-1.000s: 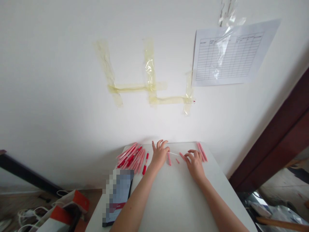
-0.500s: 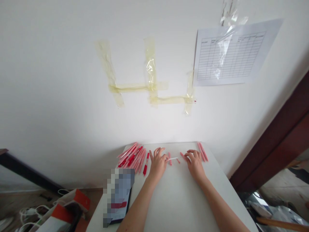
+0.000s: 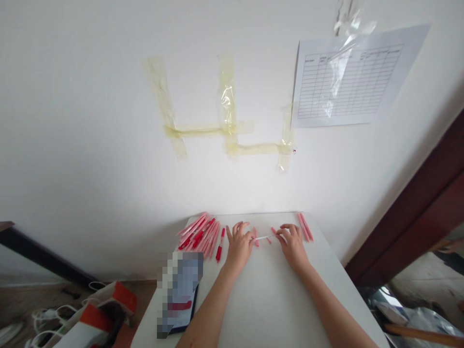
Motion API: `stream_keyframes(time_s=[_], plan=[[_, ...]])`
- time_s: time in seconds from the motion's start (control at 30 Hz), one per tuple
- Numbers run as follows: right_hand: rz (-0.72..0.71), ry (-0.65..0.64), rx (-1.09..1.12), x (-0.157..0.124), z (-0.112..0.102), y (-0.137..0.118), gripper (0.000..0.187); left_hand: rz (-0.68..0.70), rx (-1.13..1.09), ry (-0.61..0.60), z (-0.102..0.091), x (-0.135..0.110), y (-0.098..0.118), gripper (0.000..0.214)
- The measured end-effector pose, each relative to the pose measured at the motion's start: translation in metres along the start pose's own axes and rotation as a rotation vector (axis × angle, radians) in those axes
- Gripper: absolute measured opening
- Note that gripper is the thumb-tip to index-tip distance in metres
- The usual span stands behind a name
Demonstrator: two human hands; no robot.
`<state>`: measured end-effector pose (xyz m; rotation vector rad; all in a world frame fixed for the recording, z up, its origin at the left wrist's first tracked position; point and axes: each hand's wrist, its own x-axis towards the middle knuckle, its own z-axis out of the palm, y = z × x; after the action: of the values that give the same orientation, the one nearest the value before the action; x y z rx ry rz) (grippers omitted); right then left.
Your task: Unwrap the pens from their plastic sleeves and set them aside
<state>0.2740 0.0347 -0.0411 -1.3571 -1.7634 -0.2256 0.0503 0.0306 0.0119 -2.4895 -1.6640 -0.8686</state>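
Observation:
My left hand (image 3: 239, 246) pinches one end of a thin white pen refill (image 3: 263, 237) between thumb and forefinger, its other fingers raised. The refill points right, and its faint far end reaches the closed fingertips of my right hand (image 3: 292, 241). On the table below the refill lie a pink pen barrel (image 3: 255, 231), partly hidden by it, and a small pink pen part (image 3: 268, 240). Another pink pen part (image 3: 273, 230) lies against my right fingertips. Left of my left hand rests a red-and-clear pen (image 3: 220, 245).
A pile of pink and red pens (image 3: 199, 236) covers the back left of the white table (image 3: 268, 299). Pink pens (image 3: 305, 226) lie at the back right. A dark-edged device (image 3: 181, 299), partly blurred out, sits front left. The wall (image 3: 108, 169) rises behind the table.
The refill in my left hand has shifted slightly right, and its far end now meets my right fingertips. My right hand has stayed almost in place.

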Motion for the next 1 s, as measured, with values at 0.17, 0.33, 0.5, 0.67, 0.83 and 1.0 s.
stream_keyframes(time_s=[0.17,0.33,0.5,0.67,0.83,1.0], plan=[[0.014,0.017,-0.001,0.0003,-0.0005,0.0004,0.023,-0.023,-0.005,0.005,-0.0015,-0.0001,-0.0011,0.003],[0.006,-0.002,0.009,0.0002,-0.0009,-0.0004,0.025,-0.016,-0.001,0.007,-0.0011,-0.0003,-0.0004,0.004],[0.016,-0.011,0.012,0.0001,0.0006,0.0014,0.027,-0.01,-0.003,0.004,0.001,-0.0008,-0.0012,0.003],[0.027,-0.005,0.02,-0.0002,-0.0002,0.0013,0.023,-0.011,-0.005,0.002,0.0009,-0.0013,-0.0014,0.004],[0.014,-0.01,0.026,-0.0001,-0.001,-0.0005,0.019,-0.011,-0.007,-0.002,0.0005,-0.0017,-0.0002,0.005],[-0.002,-0.015,0.028,0.0007,-0.001,-0.0021,0.018,0.006,-0.018,0.003,0.0027,-0.0027,-0.0008,0.004]])
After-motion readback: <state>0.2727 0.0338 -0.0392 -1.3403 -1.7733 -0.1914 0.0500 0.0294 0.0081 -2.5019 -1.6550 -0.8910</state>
